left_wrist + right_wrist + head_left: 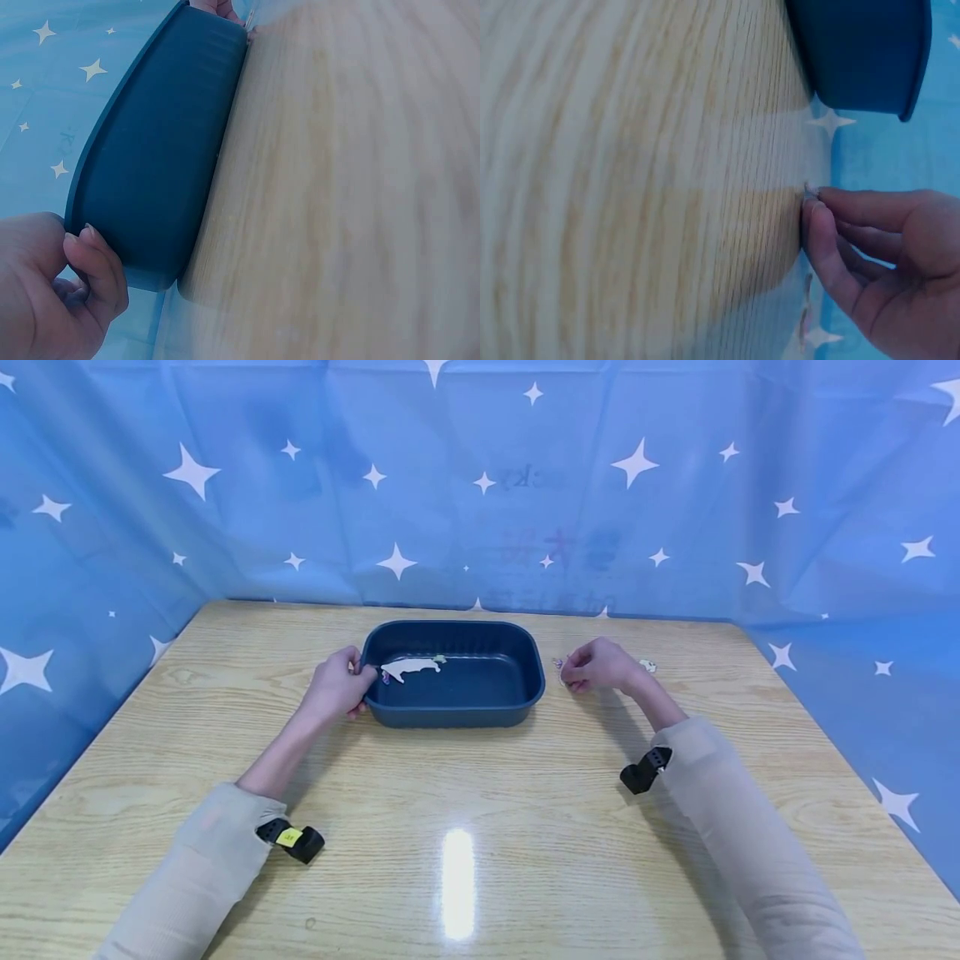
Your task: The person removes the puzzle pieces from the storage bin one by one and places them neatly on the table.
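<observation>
A dark blue rectangular plastic basin [457, 717] stands on the wooden table. My left hand [337, 683] grips its left end, thumb at the rim and fingers curled against the outer wall, as the left wrist view also shows. Inside the basin lie flat white cutout pieces [408, 667] with bits of purple and green. To the right of the basin, my right hand [600, 665] pinches a small thin piece [811, 193] at the tabletop between thumb and forefinger. What is printed on that piece is hidden by the fingers. Another small pale cutout [648, 666] lies just beyond the right wrist.
The light wooden table [555, 827] reaches to a blue curtain [465, 485] with white stars at its back and sides. Black wrist cameras sit on both sleeves. In the right wrist view, a thin flat piece [806, 311] lies beside the right hand.
</observation>
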Demonstrator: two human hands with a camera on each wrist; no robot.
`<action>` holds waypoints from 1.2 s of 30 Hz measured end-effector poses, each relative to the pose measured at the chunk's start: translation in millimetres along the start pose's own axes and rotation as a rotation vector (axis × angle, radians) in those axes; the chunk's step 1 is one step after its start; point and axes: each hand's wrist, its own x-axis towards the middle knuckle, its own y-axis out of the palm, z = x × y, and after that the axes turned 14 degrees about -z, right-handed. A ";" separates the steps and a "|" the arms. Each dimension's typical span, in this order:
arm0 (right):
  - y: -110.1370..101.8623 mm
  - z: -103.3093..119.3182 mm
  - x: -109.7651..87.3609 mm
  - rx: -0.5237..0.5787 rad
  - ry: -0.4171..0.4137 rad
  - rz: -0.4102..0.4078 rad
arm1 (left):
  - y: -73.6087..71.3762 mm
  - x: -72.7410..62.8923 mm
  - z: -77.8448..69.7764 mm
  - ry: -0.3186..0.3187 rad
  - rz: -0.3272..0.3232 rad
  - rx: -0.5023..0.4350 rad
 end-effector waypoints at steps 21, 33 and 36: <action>-4.9 35.9 0.7 0.233 -0.196 -0.234 | -0.5 0.6 -0.6 0.002 -0.019 0.002; 26.9 86.6 10.6 0.326 -0.309 -0.188 | -0.1 1.3 0.0 0.007 -0.001 0.000; 39.9 96.4 16.8 0.306 -0.307 -0.148 | 0.4 1.4 0.0 0.003 -0.003 0.007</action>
